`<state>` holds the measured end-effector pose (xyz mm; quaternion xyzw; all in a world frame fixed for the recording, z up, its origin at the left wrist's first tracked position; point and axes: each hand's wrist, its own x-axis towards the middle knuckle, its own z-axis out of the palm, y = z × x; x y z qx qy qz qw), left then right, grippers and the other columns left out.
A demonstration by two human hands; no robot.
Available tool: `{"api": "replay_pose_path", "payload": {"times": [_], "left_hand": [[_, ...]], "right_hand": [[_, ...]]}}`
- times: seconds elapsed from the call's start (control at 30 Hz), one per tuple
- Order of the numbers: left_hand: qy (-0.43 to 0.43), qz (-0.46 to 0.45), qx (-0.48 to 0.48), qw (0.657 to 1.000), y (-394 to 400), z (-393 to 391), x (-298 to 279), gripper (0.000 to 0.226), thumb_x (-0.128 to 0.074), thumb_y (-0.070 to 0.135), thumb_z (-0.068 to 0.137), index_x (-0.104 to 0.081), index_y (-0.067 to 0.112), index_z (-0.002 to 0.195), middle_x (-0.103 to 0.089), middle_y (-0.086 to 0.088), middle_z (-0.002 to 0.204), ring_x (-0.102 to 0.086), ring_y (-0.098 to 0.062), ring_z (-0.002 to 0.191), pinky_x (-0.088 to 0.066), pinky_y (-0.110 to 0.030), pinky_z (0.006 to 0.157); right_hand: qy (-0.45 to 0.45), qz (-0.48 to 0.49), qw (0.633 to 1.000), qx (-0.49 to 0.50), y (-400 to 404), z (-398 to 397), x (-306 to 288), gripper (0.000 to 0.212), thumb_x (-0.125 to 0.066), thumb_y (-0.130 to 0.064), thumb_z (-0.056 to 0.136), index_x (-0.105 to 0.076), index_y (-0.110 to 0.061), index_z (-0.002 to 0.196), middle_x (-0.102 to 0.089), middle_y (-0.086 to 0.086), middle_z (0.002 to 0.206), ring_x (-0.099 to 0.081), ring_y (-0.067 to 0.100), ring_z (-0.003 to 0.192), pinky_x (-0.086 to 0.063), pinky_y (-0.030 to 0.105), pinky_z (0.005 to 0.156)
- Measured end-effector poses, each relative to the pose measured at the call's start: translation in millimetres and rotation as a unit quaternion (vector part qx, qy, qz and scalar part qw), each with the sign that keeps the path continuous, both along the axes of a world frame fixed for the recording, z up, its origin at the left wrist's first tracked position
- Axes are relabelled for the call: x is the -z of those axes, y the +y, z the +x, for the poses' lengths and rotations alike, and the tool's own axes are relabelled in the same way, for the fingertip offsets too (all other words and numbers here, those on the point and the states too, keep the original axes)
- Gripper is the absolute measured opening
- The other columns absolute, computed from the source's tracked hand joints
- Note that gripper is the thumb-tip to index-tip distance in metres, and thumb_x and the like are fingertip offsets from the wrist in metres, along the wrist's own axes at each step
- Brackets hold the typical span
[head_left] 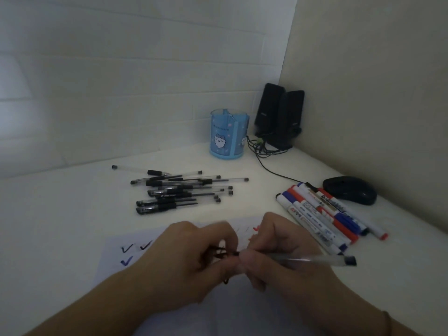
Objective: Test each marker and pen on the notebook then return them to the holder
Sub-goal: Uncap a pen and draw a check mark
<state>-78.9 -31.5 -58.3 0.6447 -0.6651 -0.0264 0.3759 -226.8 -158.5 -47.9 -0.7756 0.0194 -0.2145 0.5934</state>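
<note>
**Clear plastic gel pen gripped between two hands over the notebook**

Clear plastic forms the barrel of the gel pen (312,259), which slants out to the right from the right hand (274,248), fingers curled round its front end. The left hand (191,260) meets it, fingers bent and pinching the pen's dark tip end. Both hover above the notebook page (116,260) with its check marks. Beyond lie a pile of pens (179,190), whiteboard markers (322,214) and the blue holder (229,134).

A white desk (72,202) carries a notebook (114,253), a heap of pens (179,190), a row of markers (322,214), a blue holder (228,134), a mouse (350,190) and two speakers (278,115).
</note>
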Motion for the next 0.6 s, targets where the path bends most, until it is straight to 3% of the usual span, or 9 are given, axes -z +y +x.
{"api": "replay_pose_path", "payload": {"times": [0.07,0.17,0.23,0.27,0.33,0.37,0.47,0.53,0.6], "left_hand": [[0.042,-0.01,-0.007,0.999,0,1,1,0.03,-0.046,0.059,0.089,-0.053,0.03,0.089,-0.042,0.007,0.048,-0.034,-0.005,0.042,-0.023,-0.018,0.046],[0.135,-0.049,-0.027,0.989,-1,7,4,0.021,-0.035,0.038,0.087,-0.054,0.031,0.09,-0.043,0.002,0.055,-0.035,-0.006,0.048,-0.027,-0.021,0.05],[0.194,-0.063,-0.049,0.978,-2,11,6,0.025,-0.031,0.031,0.082,-0.054,0.033,0.089,-0.044,0.005,0.059,-0.036,-0.007,0.052,-0.029,-0.021,0.052],[0.196,-0.067,-0.056,0.977,-3,12,7,0.025,-0.031,0.03,0.082,-0.054,0.034,0.091,-0.046,0.005,0.061,-0.037,-0.009,0.053,-0.031,-0.024,0.052],[0.164,-0.067,-0.058,0.983,-5,11,7,0.022,-0.034,0.031,0.089,-0.052,0.036,0.101,-0.051,0.003,0.067,-0.044,-0.012,0.057,-0.037,-0.027,0.055],[0.14,-0.063,-0.057,0.987,-6,11,7,0.022,-0.036,0.031,0.091,-0.05,0.036,0.107,-0.055,0.004,0.071,-0.049,-0.012,0.061,-0.04,-0.024,0.058],[0.121,-0.041,-0.05,0.991,-7,10,7,0.025,-0.045,0.022,0.094,-0.048,0.033,0.116,-0.064,0.014,0.083,-0.058,-0.004,0.074,-0.04,-0.01,0.068],[0.133,-0.028,-0.044,0.99,-7,9,7,0.025,-0.048,0.02,0.092,-0.05,0.034,0.113,-0.068,0.018,0.087,-0.061,-0.001,0.077,-0.042,-0.009,0.071],[0.138,-0.026,-0.042,0.989,-7,9,7,0.021,-0.05,0.022,0.091,-0.052,0.036,0.107,-0.069,0.02,0.089,-0.063,-0.004,0.075,-0.045,-0.011,0.071]], "right_hand": [[0.002,0.013,0.999,0.029,-3,-3,-4,0.011,-0.067,-0.032,0.074,-0.058,-0.026,0.072,-0.063,0.0,0.055,-0.056,0.009,0.048,-0.044,0.018,0.048],[0.035,0.015,0.998,0.039,-11,-7,-10,0.006,-0.069,-0.027,0.067,-0.064,-0.027,0.07,-0.065,0.004,0.058,-0.057,0.011,0.048,-0.046,0.022,0.047],[0.081,-0.013,0.996,0.039,-14,-7,-8,0.016,-0.073,-0.011,0.069,-0.066,-0.025,0.068,-0.067,0.006,0.061,-0.058,0.011,0.049,-0.047,0.022,0.047],[0.101,-0.037,0.993,0.049,-13,-6,-6,0.021,-0.072,-0.005,0.071,-0.066,-0.024,0.066,-0.067,0.004,0.06,-0.058,0.009,0.049,-0.047,0.021,0.048],[0.107,-0.097,0.987,0.073,-11,-5,-1,0.013,-0.07,-0.012,0.069,-0.062,-0.019,0.063,-0.064,-0.001,0.057,-0.054,0.007,0.048,-0.045,0.019,0.047],[0.108,-0.126,0.982,0.085,-9,-4,1,0.009,-0.068,-0.021,0.066,-0.06,-0.018,0.063,-0.062,-0.001,0.057,-0.053,0.01,0.049,-0.045,0.019,0.045],[0.103,-0.17,0.973,0.12,-8,-3,4,0.024,-0.062,-0.041,0.059,-0.059,-0.019,0.067,-0.063,-0.001,0.064,-0.057,0.017,0.057,-0.051,0.025,0.05],[0.096,-0.176,0.971,0.131,-10,-2,4,0.02,-0.064,-0.039,0.06,-0.059,-0.02,0.067,-0.063,-0.004,0.062,-0.058,0.012,0.057,-0.05,0.019,0.049],[0.103,-0.182,0.969,0.132,-13,-1,6,0.01,-0.064,-0.03,0.068,-0.059,-0.022,0.068,-0.064,-0.006,0.063,-0.06,0.012,0.06,-0.054,0.024,0.054]]}}
